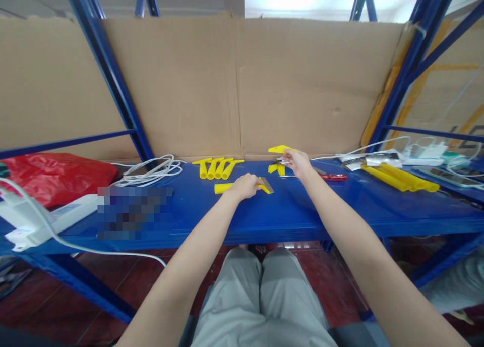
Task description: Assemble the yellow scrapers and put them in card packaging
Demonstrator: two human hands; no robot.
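My left hand (246,186) is closed around a yellow-handled scraper (223,188) low over the blue tabletop. The scraper's tube handle points left, and its metal blade (267,184) shows to the right of my fingers. Farther back and to the right, my right hand (297,163) is pinched on a flat yellow plastic piece (279,149); the fingers hide part of it. Just below that hand lie small yellow parts (277,169), with something shiny by the fingertips that I cannot make out. A screwdriver with a red handle (335,177) lies beside my right wrist.
Several yellow T-shaped handles (217,168) stand in a row at the back. Yellow tubes (401,178) lie right, near silvery packets (372,160). A red bag (60,175), coiled white cable (155,170) and power strip (71,213) occupy the left. Cardboard (242,84) walls the back.
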